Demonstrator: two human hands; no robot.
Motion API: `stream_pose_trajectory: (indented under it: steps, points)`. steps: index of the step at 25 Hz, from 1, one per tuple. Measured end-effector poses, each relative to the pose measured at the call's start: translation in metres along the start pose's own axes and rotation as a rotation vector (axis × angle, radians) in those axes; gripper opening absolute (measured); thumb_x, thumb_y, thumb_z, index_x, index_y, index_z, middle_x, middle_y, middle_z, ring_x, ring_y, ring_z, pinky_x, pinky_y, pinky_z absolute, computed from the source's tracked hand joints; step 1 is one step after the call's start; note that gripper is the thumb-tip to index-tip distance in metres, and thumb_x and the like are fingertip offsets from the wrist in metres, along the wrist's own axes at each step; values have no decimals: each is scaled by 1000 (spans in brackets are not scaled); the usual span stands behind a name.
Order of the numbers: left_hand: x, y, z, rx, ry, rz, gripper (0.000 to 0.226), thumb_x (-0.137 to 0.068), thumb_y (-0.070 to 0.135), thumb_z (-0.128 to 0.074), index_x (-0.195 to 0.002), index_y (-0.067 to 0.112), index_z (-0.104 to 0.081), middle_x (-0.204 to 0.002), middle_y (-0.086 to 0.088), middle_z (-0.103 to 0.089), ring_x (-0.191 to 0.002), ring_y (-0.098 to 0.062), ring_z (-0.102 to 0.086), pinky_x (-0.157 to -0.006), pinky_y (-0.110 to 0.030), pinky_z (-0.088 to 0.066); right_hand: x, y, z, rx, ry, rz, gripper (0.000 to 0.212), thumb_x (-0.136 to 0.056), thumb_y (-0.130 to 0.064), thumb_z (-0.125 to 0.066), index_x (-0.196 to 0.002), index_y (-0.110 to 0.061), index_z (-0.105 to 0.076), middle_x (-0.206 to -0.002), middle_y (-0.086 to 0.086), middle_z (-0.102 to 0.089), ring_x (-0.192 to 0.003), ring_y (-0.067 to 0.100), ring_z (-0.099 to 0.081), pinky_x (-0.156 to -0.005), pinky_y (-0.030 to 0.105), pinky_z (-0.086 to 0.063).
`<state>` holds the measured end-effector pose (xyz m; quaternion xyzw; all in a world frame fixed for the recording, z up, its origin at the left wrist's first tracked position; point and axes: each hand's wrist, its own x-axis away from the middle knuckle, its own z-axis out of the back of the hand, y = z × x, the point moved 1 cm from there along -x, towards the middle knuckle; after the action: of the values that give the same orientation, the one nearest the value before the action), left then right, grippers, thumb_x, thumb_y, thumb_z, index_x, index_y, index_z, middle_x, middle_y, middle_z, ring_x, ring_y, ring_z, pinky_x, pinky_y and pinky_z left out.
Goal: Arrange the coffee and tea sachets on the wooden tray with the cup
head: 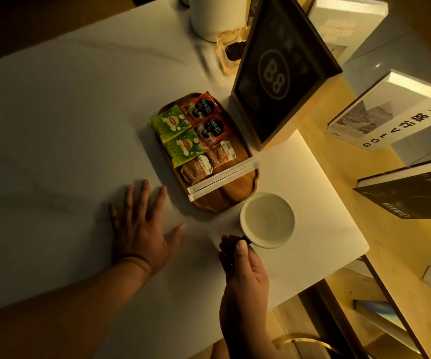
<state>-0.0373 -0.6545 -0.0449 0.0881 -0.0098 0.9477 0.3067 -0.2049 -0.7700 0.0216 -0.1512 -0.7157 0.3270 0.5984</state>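
Note:
A wooden tray [237, 198] lies mid-table. On it sit two green tea sachets [182, 147], two red coffee sachets [209, 123], two biscuit packs [196, 169] and two white paper sticks [222, 178] laid across its near part. A white cup [267, 220] stands on the table just beyond the tray's near right corner. My right hand [242, 265] pinches the cup's dark handle. My left hand [141, 224] rests flat on the white tabletop, fingers spread, to the left of the tray.
A dark framed "B8" sign [284, 71] stands right behind the tray. A white kettle [214, 16] and a small glass dish [231, 51] are at the back. Books [390, 112] lie on the wooden surface at right.

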Motion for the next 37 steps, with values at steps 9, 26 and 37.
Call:
stream_pose_trajectory:
  steps: [9, 26, 37]
  points:
    - [0, -1, -1, -15, 12, 2, 95, -77, 71, -43, -158, 30, -14, -168, -9, -10, -154, -37, -5, -114, -69, -14, -3, 15, -22, 52, -11, -48, 24, -90, -49, -58, -95, -41, -80, -100, -10, -78, -100, 20, -69, -83, 39, -53]
    - [2, -1, -1, -5, 24, 0, 94, -78, 69, -42, -158, 30, -14, -167, -10, -11, -153, -38, -7, -113, -70, -16, -5, 22, -24, 78, -21, -24, 26, -99, -40, -54, -87, -44, -78, -91, -10, -77, -96, 18, -68, -82, 36, -55]
    - [6, -3, 11, 78, -6, -4, 91, -78, 72, -45, -156, 32, -22, -166, -9, -18, -152, -39, -13, -114, -68, -10, 9, 20, -40, -51, 111, 29, 17, -98, -37, -59, -113, -30, -64, -107, -5, -75, -100, 15, -69, -81, 32, -52]
